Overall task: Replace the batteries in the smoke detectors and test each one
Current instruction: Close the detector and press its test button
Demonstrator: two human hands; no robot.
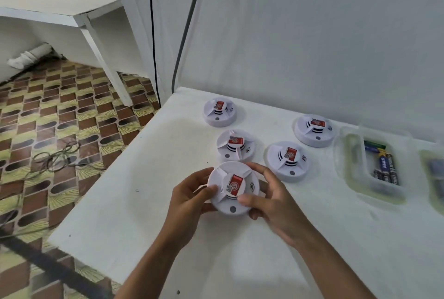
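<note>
Both hands, left [192, 193] and right [271, 199], curl their fingers round one detector [234, 188] at lower centre, above the desk [312, 238]. Twisting carelessly could drop it onto neighbouring detectors.

Both hands hold one white smoke detector [234, 189] near the desk's [134, 214] left edge. The left hand [192, 199] grips its left rim, thumb resting on top; the right hand [271, 202] curls round the right rim, thumb lying across the front. Four more detectors sit on the desk: one [219, 112] near the far left corner, one [236, 146] just behind the held unit, one [288, 162] to its right, one [314, 130] by the far edge. Further right, a clear tray [355, 174] holds batteries [384, 166].
</note>
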